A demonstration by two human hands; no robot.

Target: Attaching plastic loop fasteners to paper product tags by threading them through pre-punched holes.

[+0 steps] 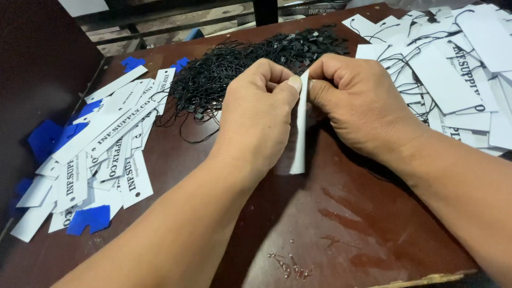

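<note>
My left hand [258,114] and my right hand [354,104] meet over the middle of a dark red-brown table [330,224]. Between their fingertips they pinch a long white paper tag [300,141], seen edge-on and hanging down toward the table. A thin black string seems to run under my right hand; its path is partly hidden. Just behind my hands lies a tangled heap of black strings with small plastic ends [240,61].
A loose spread of white printed tags [106,149] with some blue pieces [88,220] lies at the left. At the right sits a pile of white tags threaded with black strings [453,69]. A few small metal pins [290,265] lie near the front edge.
</note>
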